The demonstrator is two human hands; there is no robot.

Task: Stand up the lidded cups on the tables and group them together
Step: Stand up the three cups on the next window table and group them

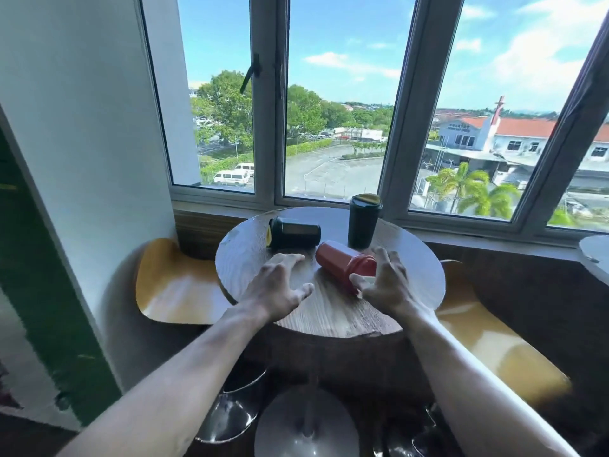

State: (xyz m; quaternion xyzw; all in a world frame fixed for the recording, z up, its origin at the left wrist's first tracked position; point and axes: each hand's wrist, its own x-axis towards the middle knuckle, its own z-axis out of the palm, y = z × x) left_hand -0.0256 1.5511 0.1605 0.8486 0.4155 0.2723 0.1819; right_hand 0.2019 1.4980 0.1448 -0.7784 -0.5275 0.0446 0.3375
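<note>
red cup (pixel 342 263) is the one in hand right now. it lies on its side near the middle of the round table (pixel 333 316), lid end pointing toward me and to the right, base toward the window. my right hand (pixel 384 280) is spread wide at the lid end, fingers (pixel 392 262) curled over it and the thumb low in front, but i can't tell if they're touching the lid yet; nothing is gripped. my left hand (pixel 280 285) hangs open over the bare wood just left of the cup, fingers splayed, holding nothing.

just behind the red cup stands a dark cup (pixel 362 221), upright already, lid on top, near the window edge of the table. to its left a second dark cup (pixel 295 233) lies on its side, its lid end with a bit of yellow pointing left.

so i judge this as the start of righting the red one: one cup up, two down. next move calls for closing the right fingers round the lid end, tipping it so the base comes down flat, and setting it close by the standing cup without knocking that one. after that, the fallen dark cup. a sliver of another table (pixel 594 255) shows at far right; i can't see any cups on it.
</note>
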